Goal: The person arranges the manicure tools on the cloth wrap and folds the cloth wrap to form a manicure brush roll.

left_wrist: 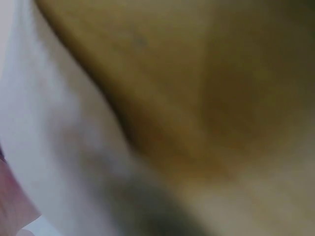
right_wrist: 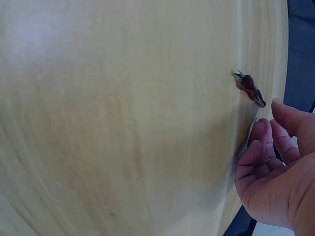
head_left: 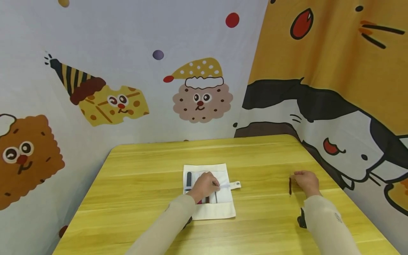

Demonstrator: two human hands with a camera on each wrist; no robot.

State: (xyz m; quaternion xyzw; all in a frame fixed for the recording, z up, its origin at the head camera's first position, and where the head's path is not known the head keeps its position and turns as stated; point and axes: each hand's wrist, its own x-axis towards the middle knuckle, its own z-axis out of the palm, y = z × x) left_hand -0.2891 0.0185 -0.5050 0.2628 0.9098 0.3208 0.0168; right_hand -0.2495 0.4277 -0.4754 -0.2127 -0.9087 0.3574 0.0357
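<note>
My left hand [head_left: 204, 187] is over a white fabric tool case [head_left: 223, 210] lying unfolded on the table, its fingers curled down and seeming to pinch a thin dark tool [head_left: 216, 197] there. A dark grey-handled tool [head_left: 189, 179] sits in the case on the left, partly under a clear band. To the right, my right hand [head_left: 306, 181] is beside a slim dark brown tool [head_left: 290, 186] on the table. In the right wrist view, thumb and loosely bent fingers are just short of that reddish-brown tool [right_wrist: 250, 90]. The left wrist view is blurred, mostly sleeve [left_wrist: 64, 123].
The yellow wood-grain table [head_left: 153, 159] reaches back to a cartoon-printed curtain [head_left: 134, 35]. A snap strap [head_left: 236, 185] sticks out from the case's right side. Black wrist gear [head_left: 301, 219] shows under the right sleeve.
</note>
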